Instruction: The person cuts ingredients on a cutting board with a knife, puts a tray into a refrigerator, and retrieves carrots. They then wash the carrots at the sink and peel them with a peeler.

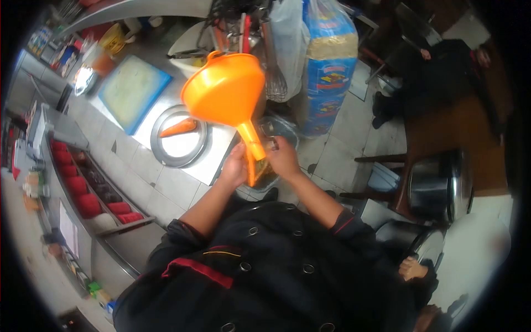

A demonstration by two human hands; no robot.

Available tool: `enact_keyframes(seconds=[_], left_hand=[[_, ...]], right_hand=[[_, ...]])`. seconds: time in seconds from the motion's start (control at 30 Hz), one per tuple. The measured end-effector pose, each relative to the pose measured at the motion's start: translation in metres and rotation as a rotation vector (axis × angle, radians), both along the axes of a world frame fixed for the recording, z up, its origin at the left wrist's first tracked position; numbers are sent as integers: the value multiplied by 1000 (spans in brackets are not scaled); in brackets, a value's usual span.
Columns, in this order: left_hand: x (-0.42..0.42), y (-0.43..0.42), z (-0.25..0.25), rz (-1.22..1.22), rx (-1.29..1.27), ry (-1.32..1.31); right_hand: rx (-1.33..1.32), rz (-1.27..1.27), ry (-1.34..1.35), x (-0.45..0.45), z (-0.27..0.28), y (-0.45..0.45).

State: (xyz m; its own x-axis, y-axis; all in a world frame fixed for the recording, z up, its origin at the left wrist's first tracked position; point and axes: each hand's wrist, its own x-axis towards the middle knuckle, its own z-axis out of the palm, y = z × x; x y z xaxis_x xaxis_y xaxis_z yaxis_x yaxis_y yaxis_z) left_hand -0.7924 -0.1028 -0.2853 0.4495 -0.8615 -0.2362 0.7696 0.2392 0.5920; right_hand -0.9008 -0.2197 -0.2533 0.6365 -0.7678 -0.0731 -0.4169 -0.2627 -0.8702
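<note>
While left grip (237,165) wraps funnel (227,91), right grip (284,159) seems closed beside it.

Pale tiled floor (343,145), steel counter (141,69), brown wooden table (464,133), divided shelf (91,182) alongside, dark corners

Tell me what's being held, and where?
The left hand seems to hold a slim orange thing by its side; for the right hand, I can't tell.

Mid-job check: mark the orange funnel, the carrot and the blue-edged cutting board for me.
orange funnel (227,91): head view, on the outside of its wide cone.
carrot (180,128): head view, on the middle of its body.
blue-edged cutting board (131,91): head view, on its pale upper face.
</note>
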Motion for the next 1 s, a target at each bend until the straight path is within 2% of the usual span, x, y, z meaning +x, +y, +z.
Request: enact_keyframes(seconds=[0.07,0.17,0.37,0.43,0.7,1.0], left_hand=[[3,9,27,29,57,26],[17,19,15,103,101,37],[16,19,-4,69,45,-22],[10,21,7,10,-31,11],[1,18,31,2,-15,-27],[4,-4,32,1,-38,15]], right_hand=[[-74,23,20,-5,1,-8],[-231,257,73,-9,16,-14],[-199,430,121,-2,33,5],[-232,431,87,-2,34,7],[-275,419,59,-2,23,8],[-239,401,230,0,48,7]])
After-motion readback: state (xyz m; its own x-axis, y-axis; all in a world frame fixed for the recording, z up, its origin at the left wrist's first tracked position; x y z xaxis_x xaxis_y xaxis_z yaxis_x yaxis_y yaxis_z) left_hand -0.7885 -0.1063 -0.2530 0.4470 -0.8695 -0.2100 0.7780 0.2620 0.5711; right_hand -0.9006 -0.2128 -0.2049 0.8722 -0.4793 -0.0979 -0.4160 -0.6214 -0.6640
